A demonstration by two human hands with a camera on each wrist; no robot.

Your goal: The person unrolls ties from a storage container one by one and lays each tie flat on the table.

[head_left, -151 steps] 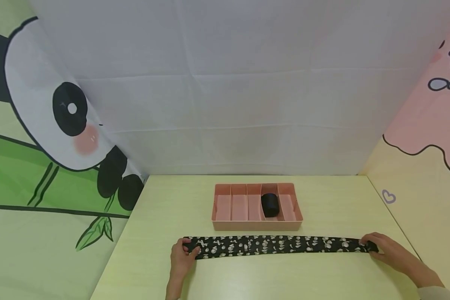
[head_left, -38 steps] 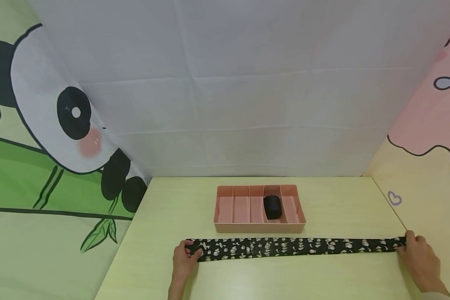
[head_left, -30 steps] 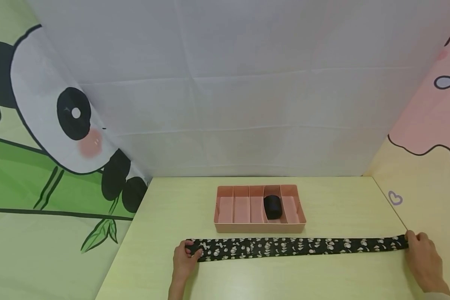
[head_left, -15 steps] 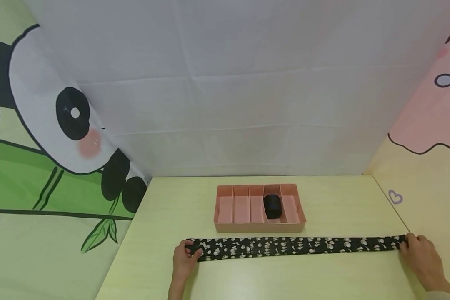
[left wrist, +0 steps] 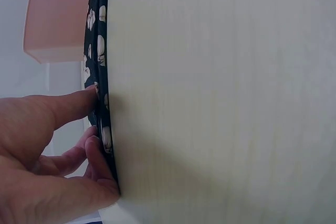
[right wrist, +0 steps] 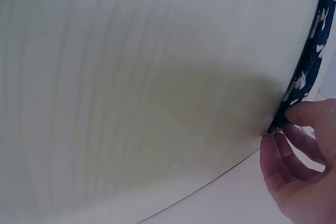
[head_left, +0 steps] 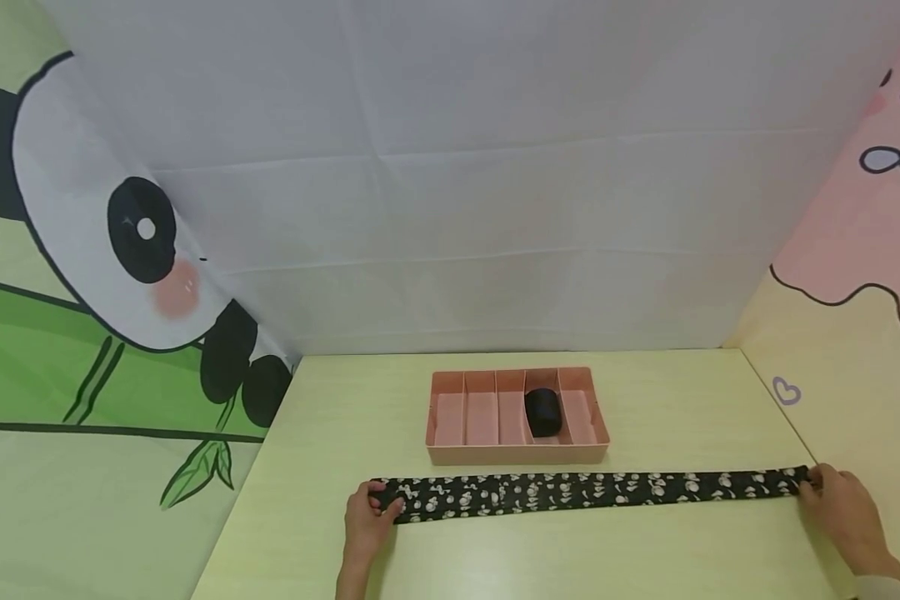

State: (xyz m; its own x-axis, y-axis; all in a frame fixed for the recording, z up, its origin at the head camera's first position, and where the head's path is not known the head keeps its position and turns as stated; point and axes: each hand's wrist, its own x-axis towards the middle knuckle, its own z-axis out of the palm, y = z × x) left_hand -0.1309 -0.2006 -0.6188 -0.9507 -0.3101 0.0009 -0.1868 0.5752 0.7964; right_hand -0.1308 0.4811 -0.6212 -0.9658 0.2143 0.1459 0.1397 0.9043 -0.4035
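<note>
1. Strip, dark patterned cloth: spans desk, right end near desk's right edge.
2. Left hand pinches left end; right hand pinches right end.
3. Judged done: narrow folding, laying straight. Judged left: shortening or rolling; strip lies outside tray.

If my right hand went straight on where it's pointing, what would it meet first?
Past the black patterned strip your right hand pinches, probably the white backdrop, near its right corner; depth is unclear.
</note>
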